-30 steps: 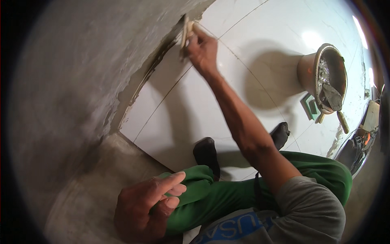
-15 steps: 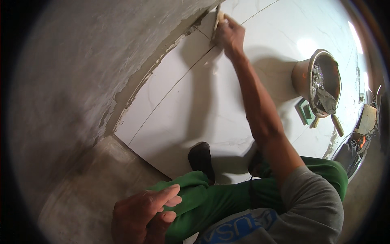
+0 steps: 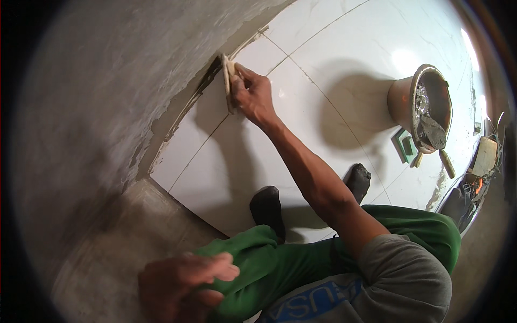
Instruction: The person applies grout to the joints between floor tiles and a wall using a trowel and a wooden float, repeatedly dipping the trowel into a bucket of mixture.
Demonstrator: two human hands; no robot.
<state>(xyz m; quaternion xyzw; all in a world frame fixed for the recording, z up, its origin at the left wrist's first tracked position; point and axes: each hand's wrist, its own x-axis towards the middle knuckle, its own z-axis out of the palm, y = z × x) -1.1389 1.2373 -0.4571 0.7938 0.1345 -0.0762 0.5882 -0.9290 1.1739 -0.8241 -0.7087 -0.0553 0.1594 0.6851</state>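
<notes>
My right hand (image 3: 252,96) is wrapped round the pale handle of a grout float (image 3: 226,86). The float stands nearly edge-on, against the strip where the white floor tiles (image 3: 301,124) meet the grey wall (image 3: 102,81). Wet-looking filler lines that strip, with a ragged edge along the tiles. My left hand (image 3: 186,282) is above my left knee, slightly blurred. Its fingers point loosely forward with the thumb apart, and it holds nothing.
At right stands a bucket (image 3: 401,105) of grey mix with a trowel (image 3: 432,133) resting in it. Beside its base lies a green float (image 3: 405,145). Cluttered tools and wires (image 3: 476,185) sit farther right. Bare concrete (image 3: 118,247) lies beyond the tile edge.
My right hand has drawn the float along the wall edge, leftward and nearer to me. The left hand has shifted slightly left. The bucket has stayed put.
</notes>
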